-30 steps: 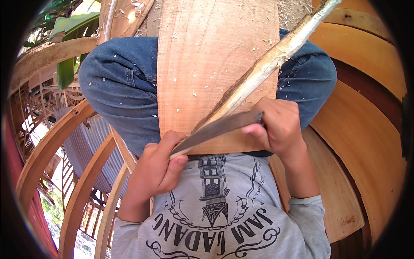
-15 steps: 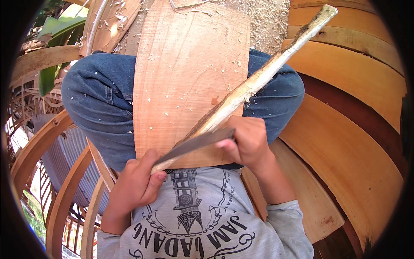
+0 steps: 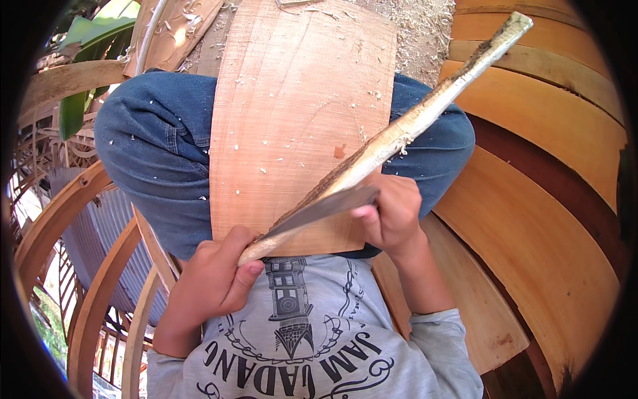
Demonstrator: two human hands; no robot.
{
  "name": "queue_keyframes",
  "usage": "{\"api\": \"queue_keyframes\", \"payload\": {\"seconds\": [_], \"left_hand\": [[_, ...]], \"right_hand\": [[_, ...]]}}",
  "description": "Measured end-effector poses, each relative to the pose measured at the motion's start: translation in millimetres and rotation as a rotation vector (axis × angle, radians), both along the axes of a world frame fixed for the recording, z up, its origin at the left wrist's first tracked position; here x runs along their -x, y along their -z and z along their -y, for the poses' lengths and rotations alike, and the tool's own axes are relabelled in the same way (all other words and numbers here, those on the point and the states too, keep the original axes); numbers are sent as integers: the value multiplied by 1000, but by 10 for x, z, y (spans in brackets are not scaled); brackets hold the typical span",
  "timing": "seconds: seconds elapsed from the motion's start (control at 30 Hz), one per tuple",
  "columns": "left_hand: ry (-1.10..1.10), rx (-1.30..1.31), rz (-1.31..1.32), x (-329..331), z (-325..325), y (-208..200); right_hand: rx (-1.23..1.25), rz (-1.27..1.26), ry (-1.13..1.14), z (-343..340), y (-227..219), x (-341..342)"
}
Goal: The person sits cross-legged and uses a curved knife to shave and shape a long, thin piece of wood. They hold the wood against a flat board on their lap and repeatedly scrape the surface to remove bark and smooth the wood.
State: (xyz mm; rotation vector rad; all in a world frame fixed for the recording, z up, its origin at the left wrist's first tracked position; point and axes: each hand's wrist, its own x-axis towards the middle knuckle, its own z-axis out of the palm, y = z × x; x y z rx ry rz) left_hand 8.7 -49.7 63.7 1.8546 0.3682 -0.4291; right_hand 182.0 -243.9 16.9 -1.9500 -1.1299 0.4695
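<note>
A long stick, partly stripped to pale wood with dark bark along one side, slants from my lap up to the far right. Its near end is in the grip of my left hand, thumb and fingers closed round it. My right hand is closed on the handle of a knife, whose handle is mostly hidden. The grey blade lies across the stick's near part, its tip close to my left fingers. Under both, a broad wooden board rests over my legs, with small shavings scattered on it.
Wide curved planks of a wooden platform run along the right. On the left stand curved wooden slats with a corrugated metal sheet behind them. Shavings cover the surface beyond the board. A green leaf hangs at upper left.
The knife and my right hand have shifted slightly to the right, away from my left hand. The stick and board also sit slightly farther right in the picture.
</note>
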Motion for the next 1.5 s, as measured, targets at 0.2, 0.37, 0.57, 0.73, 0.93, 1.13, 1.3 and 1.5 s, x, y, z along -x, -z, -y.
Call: {"api": "queue_keyframes", "payload": {"seconds": [0.2,0.37,0.57,0.73,0.93,1.13,1.3,1.5], "left_hand": [[-42,14,-1,33,0,-26],[7,-60,-4,28,-46,-11],[12,-2,-47,-20,-25,1],[4,-9,-1,-65,11,-33],[23,-77,14,-52,-8,-41],[5,-34,35,-61,-38,-18],[15,-16,21,-135,-9,-55],[-6,-43,18,-130,43,-75]], "right_hand": [[-60,-64,233,23,67,-13],[-63,-121,230,-9,44,32],[-107,-57,64,26,94,11],[-161,-90,253,15,85,55],[-109,-137,269,48,58,-26],[-88,-110,201,37,61,-21],[-34,-15,0,45,-25,-23],[-75,-83,289,-3,-32,-53]]}}
